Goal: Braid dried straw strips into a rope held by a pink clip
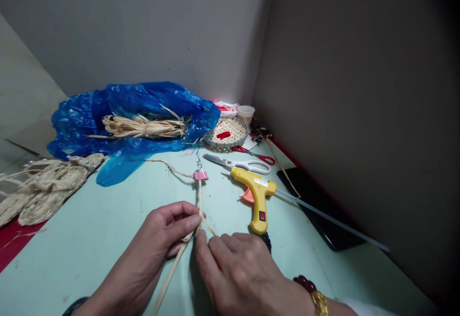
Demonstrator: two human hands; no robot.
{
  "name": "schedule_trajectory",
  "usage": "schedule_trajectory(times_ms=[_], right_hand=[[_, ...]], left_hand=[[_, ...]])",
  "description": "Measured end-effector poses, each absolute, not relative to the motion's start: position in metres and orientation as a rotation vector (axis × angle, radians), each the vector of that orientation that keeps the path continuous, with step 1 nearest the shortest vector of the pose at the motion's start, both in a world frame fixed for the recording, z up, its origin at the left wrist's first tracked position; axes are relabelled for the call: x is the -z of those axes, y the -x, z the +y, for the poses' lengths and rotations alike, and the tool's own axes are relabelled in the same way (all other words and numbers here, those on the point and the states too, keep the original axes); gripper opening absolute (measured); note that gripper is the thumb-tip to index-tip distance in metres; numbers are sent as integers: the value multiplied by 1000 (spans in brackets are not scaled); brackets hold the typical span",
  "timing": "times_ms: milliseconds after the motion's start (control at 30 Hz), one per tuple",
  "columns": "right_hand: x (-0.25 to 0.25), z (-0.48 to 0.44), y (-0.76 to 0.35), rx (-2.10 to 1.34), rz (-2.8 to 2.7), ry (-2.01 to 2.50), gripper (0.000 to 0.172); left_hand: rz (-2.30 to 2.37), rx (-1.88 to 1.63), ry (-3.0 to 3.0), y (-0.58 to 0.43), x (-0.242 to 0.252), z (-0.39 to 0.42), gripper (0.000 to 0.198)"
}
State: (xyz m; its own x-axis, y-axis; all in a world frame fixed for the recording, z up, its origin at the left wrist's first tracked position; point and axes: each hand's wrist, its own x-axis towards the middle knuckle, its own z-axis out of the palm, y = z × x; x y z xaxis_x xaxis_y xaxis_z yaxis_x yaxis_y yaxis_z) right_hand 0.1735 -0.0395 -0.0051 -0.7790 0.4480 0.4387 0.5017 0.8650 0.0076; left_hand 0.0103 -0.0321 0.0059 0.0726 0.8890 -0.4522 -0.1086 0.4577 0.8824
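Note:
A thin braid of pale straw-like strands (200,195) runs toward me from a pink binder clip (201,176) on the table. My left hand (172,229) pinches the braid between thumb and forefinger where the strands part. Close beside it, my right hand (233,268) is closed on a strand, its fingertips partly hidden behind the knuckles. One loose strand (171,275) hangs down toward the near edge below my left hand. From the clip, a finished-looking length of braid (172,168) trails off to the left.
A yellow glue gun (259,186) with a long glue stick lies right of my hands, near white-handled scissors (247,165) and a black tablet-like slab (330,227). Behind are a blue plastic bag (143,95) holding a straw bundle (143,127), and a woven basket (237,138). Braided pieces (53,189) lie left.

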Motion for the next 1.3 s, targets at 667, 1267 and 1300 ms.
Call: schedule_trajectory(times_ms=[667,1267,1300], right_hand=[[-9,-7,-170,-1200,-1971,1168,16],[0,-7,-167,-1242,-1897,1145,16],[-2,-7,-168,-1166,-1940,1162,16]], left_hand=[[1446,-940,-1095,-8,-13,-29,12],[1525,-840,-1301,-3,-15,-30,18],[1511,-836,-1309,-2,-15,-30,16]])
